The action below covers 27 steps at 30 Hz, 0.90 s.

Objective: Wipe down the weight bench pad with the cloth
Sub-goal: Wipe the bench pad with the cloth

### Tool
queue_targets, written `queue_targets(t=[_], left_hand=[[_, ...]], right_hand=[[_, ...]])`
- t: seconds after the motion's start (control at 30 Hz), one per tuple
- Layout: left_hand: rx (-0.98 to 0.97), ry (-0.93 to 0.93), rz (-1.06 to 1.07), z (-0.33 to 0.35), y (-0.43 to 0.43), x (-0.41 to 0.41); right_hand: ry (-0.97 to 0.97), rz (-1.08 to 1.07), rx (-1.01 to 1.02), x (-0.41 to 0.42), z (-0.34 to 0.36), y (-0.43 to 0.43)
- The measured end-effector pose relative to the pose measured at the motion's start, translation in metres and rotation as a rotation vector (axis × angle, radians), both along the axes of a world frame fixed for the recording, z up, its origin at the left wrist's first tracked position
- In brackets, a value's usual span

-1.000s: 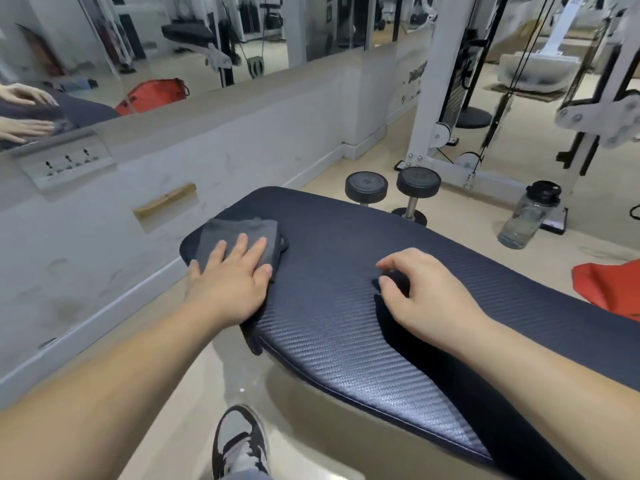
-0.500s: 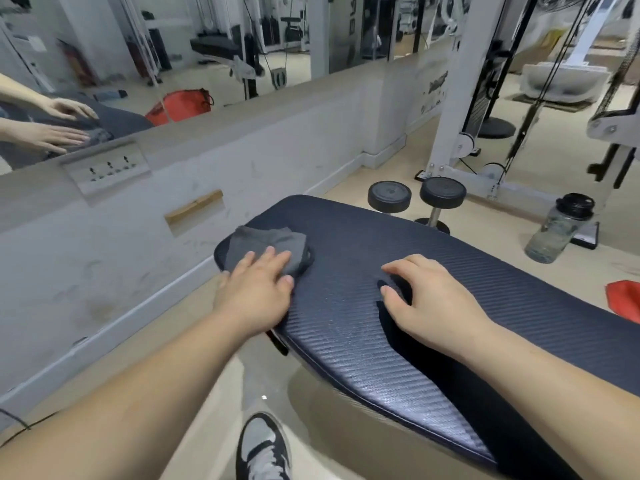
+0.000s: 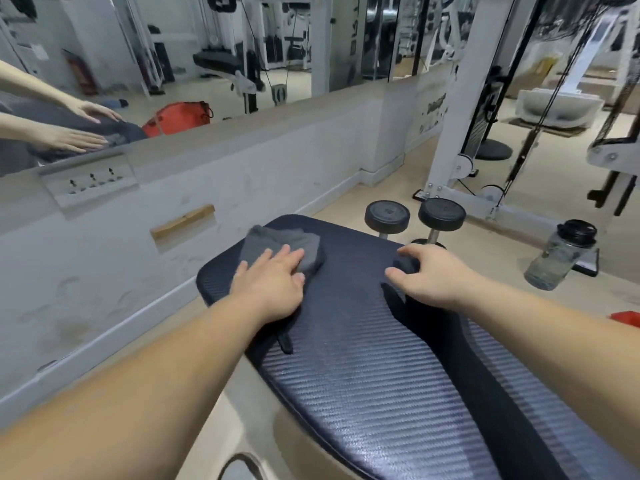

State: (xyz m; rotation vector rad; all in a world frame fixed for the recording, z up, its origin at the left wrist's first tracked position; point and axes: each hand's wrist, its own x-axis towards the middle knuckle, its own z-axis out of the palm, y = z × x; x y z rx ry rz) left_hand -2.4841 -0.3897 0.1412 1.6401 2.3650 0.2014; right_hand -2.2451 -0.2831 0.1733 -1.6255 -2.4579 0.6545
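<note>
The bench pad (image 3: pixel 363 358) is a long, dark blue, ribbed cushion. Its long axis runs from the lower right of the frame up toward the centre. Its rounded end points at the pale wall and ends just above the middle of the frame.

The cloth (image 3: pixel 277 239) is a folded grey square. It lies flat on that far end of the pad, close to the pad's left edge.

The left hand (image 3: pixel 268 284) lies palm down on the near part of the cloth. Its fingers are straight and only slightly spread, pressing the cloth against the pad with nothing pinched.

The right hand (image 3: pixel 433 275) is to the right of centre, apart from the cloth. It is arched, with bent fingers and the thumb held out to the side. The fingertips touch the pad surface and the hand grips nothing.

Both bare forearms reach in from the bottom corners.

Just past the pad's far end, two black dumbbells (image 3: pixel 387 214) stand on end on the floor. A clear water bottle (image 3: pixel 561 258) with a black cap stands at the right. A mirror (image 3: pixel 207 46) fills the upper left, with a socket strip (image 3: pixel 91 181) on the ledge below it.
</note>
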Motion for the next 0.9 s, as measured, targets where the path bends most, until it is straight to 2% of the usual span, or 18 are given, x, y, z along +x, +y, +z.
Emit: queue_targets(t=[0.07,0.17,0.2,0.27,0.37,0.47,0.53,0.63,0.73,0.8,0.9], left_hand=[[0.016,0.014,-0.156,0.0,0.004,0.017],[0.033,-0.032,-0.445,0.0,0.001,-0.003],[0.018,-0.041,-0.472,0.0,0.008,-0.02],[0.036,-0.015,-0.364,-0.004,0.03,-0.048],[0.036,0.064,-0.092,-0.01,0.071,-0.045],[-0.013,0.043,-0.042,-0.009,0.106,-0.013],[0.013,0.02,-0.134,-0.004,0.11,0.021],[0.084,0.023,-0.427,-0.007,0.082,0.076],[0.098,-0.043,-0.655,-0.007,0.059,0.064],[0.098,-0.043,-0.592,-0.006,0.062,0.027],[0.091,0.026,-0.228,-0.007,0.066,-0.014]], right_hand=[[-0.167,0.011,0.057,-0.002,-0.001,0.013],[-0.327,-0.023,0.304,-0.007,-0.011,0.022],[-0.356,-0.031,0.376,-0.009,-0.015,0.022],[-0.359,-0.045,0.433,-0.011,-0.023,0.024],[-0.343,-0.071,0.388,-0.007,-0.022,0.031],[-0.325,-0.08,0.354,0.0,-0.019,0.034],[-0.299,-0.097,0.303,0.005,-0.013,0.035],[-0.27,-0.106,0.183,0.016,-0.001,0.038],[-0.259,-0.063,0.078,0.024,0.01,0.034],[-0.25,-0.065,0.024,0.025,0.013,0.03],[-0.273,-0.055,0.01,0.027,0.011,0.024]])
